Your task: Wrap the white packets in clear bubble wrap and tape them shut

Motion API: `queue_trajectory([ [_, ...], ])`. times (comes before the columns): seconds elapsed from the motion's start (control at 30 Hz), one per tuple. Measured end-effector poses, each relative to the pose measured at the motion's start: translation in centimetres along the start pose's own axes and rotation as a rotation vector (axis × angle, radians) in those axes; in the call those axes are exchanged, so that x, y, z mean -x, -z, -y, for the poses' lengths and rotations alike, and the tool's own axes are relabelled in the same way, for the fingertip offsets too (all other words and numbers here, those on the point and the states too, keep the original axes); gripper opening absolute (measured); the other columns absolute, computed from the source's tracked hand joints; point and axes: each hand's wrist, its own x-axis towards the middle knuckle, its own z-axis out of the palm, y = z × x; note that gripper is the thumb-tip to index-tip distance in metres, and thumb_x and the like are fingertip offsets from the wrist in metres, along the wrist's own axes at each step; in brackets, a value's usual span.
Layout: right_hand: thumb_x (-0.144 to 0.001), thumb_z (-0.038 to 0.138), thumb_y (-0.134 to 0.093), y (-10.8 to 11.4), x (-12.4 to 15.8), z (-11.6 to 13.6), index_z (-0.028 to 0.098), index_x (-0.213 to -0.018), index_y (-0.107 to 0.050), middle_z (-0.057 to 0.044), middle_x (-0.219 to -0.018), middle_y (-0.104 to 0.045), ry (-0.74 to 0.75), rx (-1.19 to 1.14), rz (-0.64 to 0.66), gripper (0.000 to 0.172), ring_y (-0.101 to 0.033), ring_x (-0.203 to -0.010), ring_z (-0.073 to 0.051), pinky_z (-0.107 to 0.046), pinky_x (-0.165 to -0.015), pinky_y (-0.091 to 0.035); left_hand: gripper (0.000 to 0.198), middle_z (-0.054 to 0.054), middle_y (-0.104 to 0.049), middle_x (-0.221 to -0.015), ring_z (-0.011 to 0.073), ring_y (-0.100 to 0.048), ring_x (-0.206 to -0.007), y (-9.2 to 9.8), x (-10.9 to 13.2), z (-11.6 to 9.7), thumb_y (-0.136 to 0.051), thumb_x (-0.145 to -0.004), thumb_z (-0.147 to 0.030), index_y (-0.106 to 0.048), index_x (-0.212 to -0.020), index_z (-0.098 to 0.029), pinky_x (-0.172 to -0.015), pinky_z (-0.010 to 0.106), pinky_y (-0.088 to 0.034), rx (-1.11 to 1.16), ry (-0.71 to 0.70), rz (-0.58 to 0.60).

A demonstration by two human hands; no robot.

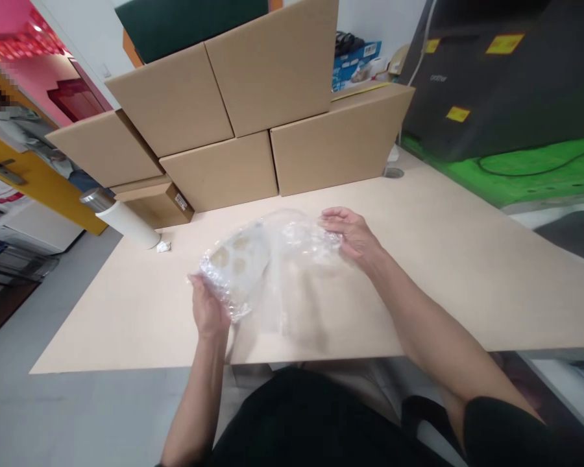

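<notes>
Between my hands, above the table, a clear plastic bag [277, 272] is stretched out. Inside or under its left part shows a whitish flat piece with tan round patches [238, 259], wrapped in crinkled clear film; what it is cannot be made out. My left hand [209, 308] is closed on the lower left edge of this wrapped piece, thumb on top. At the upper right, my right hand [353, 237] pinches the bag's crumpled edge, its fingertips partly covered by the plastic.
A pale wooden table [448, 272] lies under my hands. Stacked cardboard boxes [219, 168] line its back edge. To the left stand a white bottle with a metal cap [129, 224] and a crumpled white scrap [164, 246]. A dark machine [491, 78] sits on green cloth [540, 172] at right.
</notes>
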Motion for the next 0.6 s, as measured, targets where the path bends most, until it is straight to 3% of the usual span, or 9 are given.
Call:
queue_trajectory([
  [0.17, -0.059, 0.051, -0.08, -0.2, -0.7, -2.0, 0.029, -0.108, -0.055, -0.003, -0.106, -0.063, 0.097, 0.094, -0.14, 0.06, -0.061, -0.094, -0.019, -0.031, -0.074, -0.051, 0.073, 0.01, -0.07, -0.125, 0.0286, -0.062, -0.124, 2.0, 0.0, 2.2, -0.022, -0.094, -0.074, -0.059, -0.133, -0.025, -0.098, 0.043, -0.056, 0.053, 0.137, -0.007],
  [0.3, -0.073, 0.075, -0.062, -0.6, -0.5, -3.4, 0.037, -0.126, -0.044, -0.005, -0.111, -0.062, -0.011, 0.2, 0.031, 0.067, -0.061, -0.099, -0.023, -0.036, -0.073, -0.053, 0.062, 0.012, -0.063, -0.133, 0.0283, -0.06, -0.125, 3.2, 0.2, 3.4, -0.038, -0.095, -0.064, -0.045, -0.143, -0.026, -0.101, 0.044, -0.054, -0.053, 0.096, -0.108],
  [0.4, -0.074, 0.086, -0.049, -1.2, 0.0, -3.7, 0.033, -0.129, -0.046, -0.009, -0.106, -0.064, -0.088, 0.184, 0.158, 0.076, -0.064, -0.096, -0.026, -0.04, -0.072, -0.053, 0.077, 0.014, -0.043, -0.152, 0.0287, -0.055, -0.132, 4.3, 0.9, 3.2, -0.054, -0.092, -0.047, -0.012, -0.155, -0.033, -0.103, 0.048, -0.052, -0.21, 0.067, -0.291],
  [0.47, -0.075, 0.09, -0.039, -1.6, 0.6, -3.5, 0.03, -0.13, -0.047, -0.011, -0.108, -0.065, -0.12, 0.138, 0.178, 0.081, -0.064, -0.097, -0.028, -0.041, -0.074, -0.054, 0.081, 0.013, -0.017, -0.164, 0.0315, -0.036, -0.146, 5.0, 1.6, 2.5, -0.053, -0.094, -0.047, -0.001, -0.155, -0.037, -0.111, 0.055, -0.042, -0.424, -0.086, -0.327],
  [0.53, -0.077, 0.09, -0.033, -2.2, 1.2, -2.9, 0.029, -0.128, -0.049, -0.011, -0.11, -0.065, -0.137, 0.085, 0.194, 0.081, -0.065, -0.1, -0.028, -0.041, -0.075, -0.054, 0.077, 0.009, -0.001, -0.167, 0.0354, -0.01, -0.154, 5.2, 2.3, 1.8, -0.053, -0.093, -0.051, -0.013, -0.156, -0.034, -0.119, 0.062, -0.022, -0.728, -0.306, -0.201],
  [0.6, -0.077, 0.087, -0.042, -2.6, 2.0, -2.3, 0.03, -0.122, -0.052, -0.009, -0.108, -0.066, -0.164, 0.015, 0.217, 0.073, -0.065, -0.1, -0.028, -0.04, -0.074, -0.054, 0.074, 0.009, -0.007, -0.167, 0.0405, 0.002, -0.153, 5.1, 2.8, 1.3, -0.062, -0.086, -0.057, -0.036, -0.15, -0.03, -0.119, 0.067, -0.005, -1.037, -0.436, 0.062],
])
